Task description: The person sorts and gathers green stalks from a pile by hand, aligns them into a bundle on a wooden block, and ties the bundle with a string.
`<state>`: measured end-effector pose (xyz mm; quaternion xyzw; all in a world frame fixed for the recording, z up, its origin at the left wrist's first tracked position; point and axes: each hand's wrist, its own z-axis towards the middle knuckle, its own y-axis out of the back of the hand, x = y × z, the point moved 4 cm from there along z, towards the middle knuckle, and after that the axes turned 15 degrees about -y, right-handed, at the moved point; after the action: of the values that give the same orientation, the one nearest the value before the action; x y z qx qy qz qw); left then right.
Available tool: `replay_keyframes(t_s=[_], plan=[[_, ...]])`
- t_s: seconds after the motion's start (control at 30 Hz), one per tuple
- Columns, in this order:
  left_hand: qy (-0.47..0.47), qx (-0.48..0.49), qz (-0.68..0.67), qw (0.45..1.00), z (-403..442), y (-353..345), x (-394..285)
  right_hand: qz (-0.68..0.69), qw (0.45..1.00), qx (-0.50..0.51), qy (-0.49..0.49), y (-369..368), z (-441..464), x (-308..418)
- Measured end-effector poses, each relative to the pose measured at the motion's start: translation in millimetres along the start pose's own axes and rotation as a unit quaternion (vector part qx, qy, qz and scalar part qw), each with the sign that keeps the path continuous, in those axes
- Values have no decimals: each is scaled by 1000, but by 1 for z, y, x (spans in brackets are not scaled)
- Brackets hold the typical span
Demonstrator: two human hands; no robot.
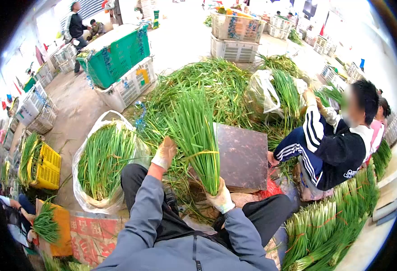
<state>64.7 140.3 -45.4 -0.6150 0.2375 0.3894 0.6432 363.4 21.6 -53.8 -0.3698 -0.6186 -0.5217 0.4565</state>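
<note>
My right hand (pixel 221 198), in a pale glove, is closed around the lower end of a bundle of garlic chives (pixel 195 131). A thin yellowish band crosses the bundle above that hand, and the leaves fan out upward and away from me. My left hand (pixel 164 154), also gloved, is raised just left of the bundle with its fingers stretched out and nothing visible in it. Whether it touches the outer leaves I cannot tell. A dark, flat-topped block (pixel 242 156) stands right of the bundle.
A large heap of loose greens (pixel 207 74) lies ahead. On my left sits a plastic bag of chives (pixel 106 162); beyond it a green crate (pixel 115 56) rests on a white one. A co-worker (pixel 338 135) sits at right, behind rows of tied bundles (pixel 327 221).
</note>
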Motion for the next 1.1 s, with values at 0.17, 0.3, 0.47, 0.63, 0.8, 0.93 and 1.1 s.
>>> replay_keyframes(t_s=[0.17, 0.3, 0.47, 0.63, 0.8, 0.93, 1.1], plan=[[25, 68, -129, 989, -8, -26, -18, -20, 998, 33, 52, -6, -7, 20], [-21, 180, -85, 980, -26, -82, -53, -83, 995, 52, 10, -17, -9, 6], [7, 143, 105, 984, -22, -81, -55, -114, 991, 69, -18, -28, -9, 7], [-17, -2, 69, 997, -31, -107, -67, -115, 982, 139, -53, -23, -12, 35], [18, 8, 55, 998, -42, -109, -80, -101, 984, 127, -79, -19, 8, 77], [-2, 56, 37, 998, -48, -119, -93, -92, 988, -94, 78, -20, 21, 114], [13, 55, 15, 998, -59, -117, -102, -120, 976, -103, 152, -32, 23, 119]])
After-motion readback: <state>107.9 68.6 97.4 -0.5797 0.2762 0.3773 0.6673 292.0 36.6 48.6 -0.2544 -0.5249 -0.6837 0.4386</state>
